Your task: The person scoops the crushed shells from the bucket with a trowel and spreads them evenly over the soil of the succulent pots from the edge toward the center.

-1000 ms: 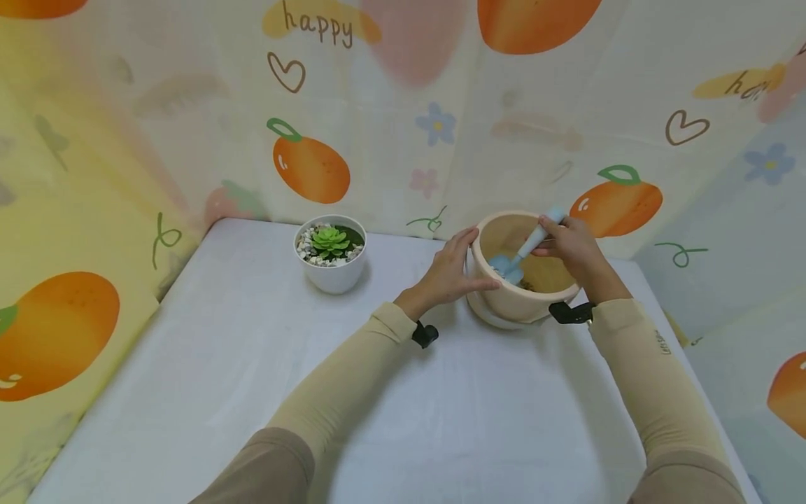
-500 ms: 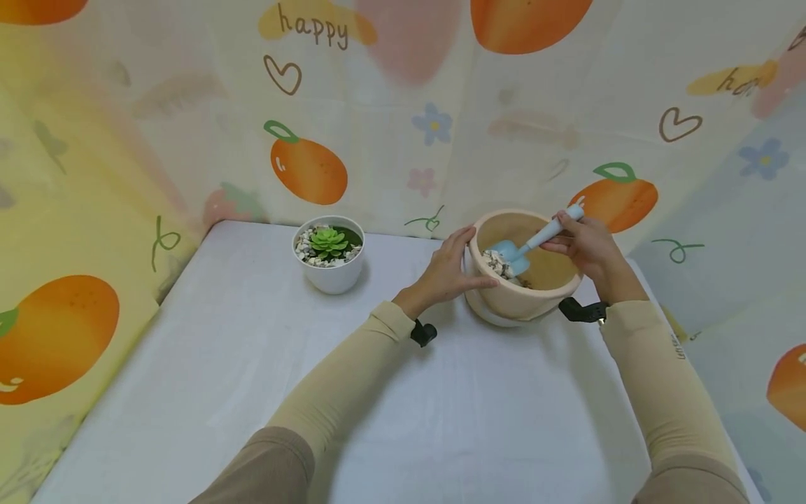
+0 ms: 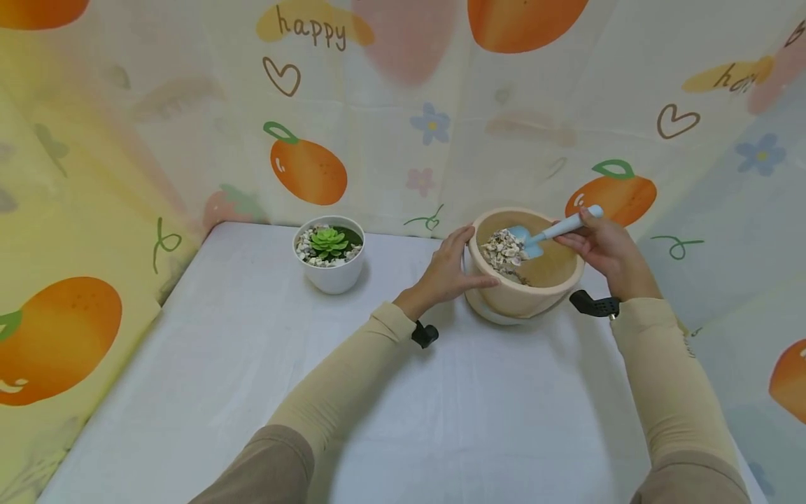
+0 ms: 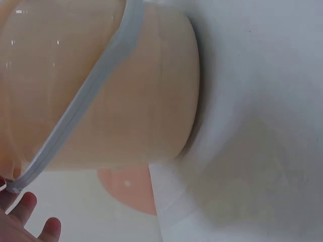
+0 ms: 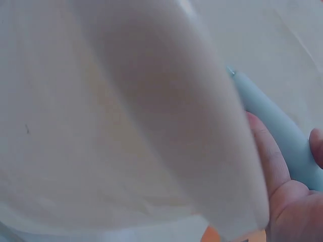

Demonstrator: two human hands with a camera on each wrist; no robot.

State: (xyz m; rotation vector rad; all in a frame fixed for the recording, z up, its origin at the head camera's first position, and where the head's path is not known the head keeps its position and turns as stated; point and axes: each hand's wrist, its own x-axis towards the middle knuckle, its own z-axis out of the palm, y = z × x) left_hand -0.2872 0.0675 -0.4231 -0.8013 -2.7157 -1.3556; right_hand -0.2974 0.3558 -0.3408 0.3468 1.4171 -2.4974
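Observation:
A beige bucket [image 3: 529, 299] stands on the white table, a pale handle band [image 4: 83, 106] slanting across its outer wall in the left wrist view. My left hand [image 3: 441, 274] holds the bucket's left side, thumb at the front of the rim and fingers around toward the back. My right hand [image 3: 612, 256] grips the handle of a light blue trowel [image 3: 565, 226] over the right rim. Its blade dips inside the bucket, partly behind a heap of whitish gravel [image 3: 504, 250]. From the right wrist, the bucket's rim [image 5: 217, 126] fills much of the view beside the trowel handle [image 5: 275, 118].
Left of the bucket, a white pot [image 3: 334, 276] holds a green succulent [image 3: 329, 241] set among pale stones. A fruit-printed cloth [image 3: 378, 140] hangs behind the white table [image 3: 441, 420] and along both sides.
My right hand has drawn right with the trowel, its handle now lying flatter. Gravel hardly visible at first now shows as a heap in the bucket. My left hand stays in place.

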